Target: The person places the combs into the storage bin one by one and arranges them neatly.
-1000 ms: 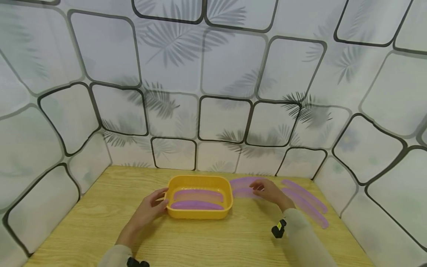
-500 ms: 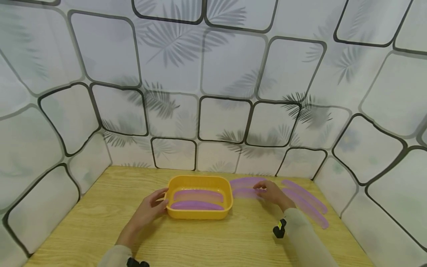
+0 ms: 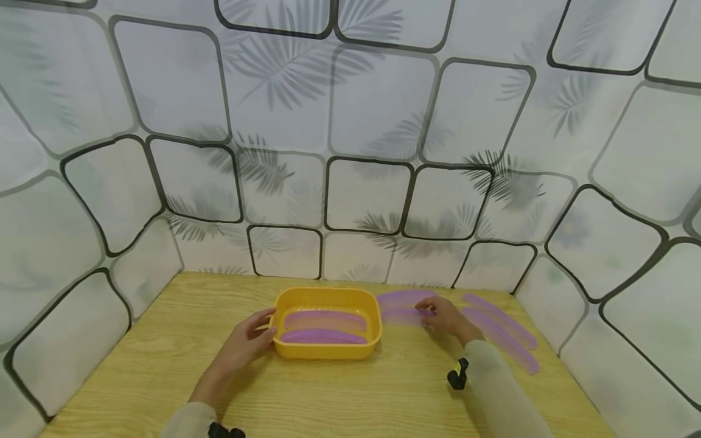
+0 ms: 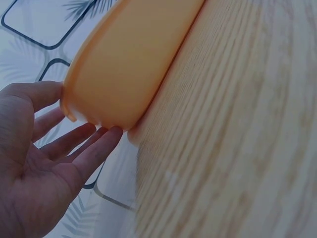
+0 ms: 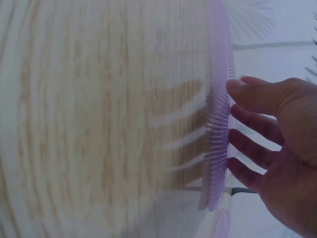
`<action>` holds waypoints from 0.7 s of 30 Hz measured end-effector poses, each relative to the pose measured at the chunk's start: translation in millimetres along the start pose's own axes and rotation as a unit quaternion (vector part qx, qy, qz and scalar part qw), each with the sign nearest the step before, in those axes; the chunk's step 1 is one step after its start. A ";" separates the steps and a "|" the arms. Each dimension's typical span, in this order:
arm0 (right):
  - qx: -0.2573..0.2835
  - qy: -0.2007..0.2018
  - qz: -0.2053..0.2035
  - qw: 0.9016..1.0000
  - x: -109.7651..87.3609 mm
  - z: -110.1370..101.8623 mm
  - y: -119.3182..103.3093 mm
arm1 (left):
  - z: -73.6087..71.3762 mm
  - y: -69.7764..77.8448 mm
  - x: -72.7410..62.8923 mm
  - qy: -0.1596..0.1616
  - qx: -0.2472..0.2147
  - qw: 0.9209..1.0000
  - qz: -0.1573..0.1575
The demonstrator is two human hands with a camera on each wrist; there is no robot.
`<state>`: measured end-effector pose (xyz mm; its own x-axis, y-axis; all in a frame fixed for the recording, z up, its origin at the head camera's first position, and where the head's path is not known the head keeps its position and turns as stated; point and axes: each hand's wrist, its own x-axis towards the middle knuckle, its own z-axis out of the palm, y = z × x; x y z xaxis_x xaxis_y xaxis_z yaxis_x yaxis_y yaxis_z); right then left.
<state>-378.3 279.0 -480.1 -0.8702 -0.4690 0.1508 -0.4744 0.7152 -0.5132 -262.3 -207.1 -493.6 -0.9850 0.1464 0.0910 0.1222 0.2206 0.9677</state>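
A yellow plastic basket (image 3: 328, 351) stands on the wooden table, with two purple combs inside: one farther back (image 3: 325, 317), one nearer (image 3: 323, 336). My left hand (image 3: 249, 338) touches the basket's left end, thumb near the front corner and the other fingers, fairly straight, along the end wall. To the basket's right, two translucent purple combs lie side by side, a far comb (image 3: 401, 297) and a near comb (image 3: 398, 316). My right hand (image 3: 446, 317) is over the near comb's right end. In the right wrist view its fingertips are right at this comb (image 5: 218, 129), fingers spread and relaxed.
Two more purple combs, an upper one (image 3: 501, 319) and a lower one (image 3: 504, 340), lie slanted at the right, beyond my right wrist. Patterned cloth walls (image 3: 367, 194) enclose the table (image 3: 339, 395) at the back and sides.
My right hand has shifted very slightly to the right over the near comb. The left hand, the basket and the combs stay where they were.
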 end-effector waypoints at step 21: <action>-0.016 -0.051 0.043 0.998 -2.8 -3.6 -0.2 | 0.4 0.5 -0.5 0.003 0.007 1.000 0.001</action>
<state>-376.3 282.1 -477.4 -0.8905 -0.4546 0.0196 -0.4041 0.7704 -0.4931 -261.7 -206.6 -493.3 -0.9853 0.1416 0.0951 0.1266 0.2335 0.9641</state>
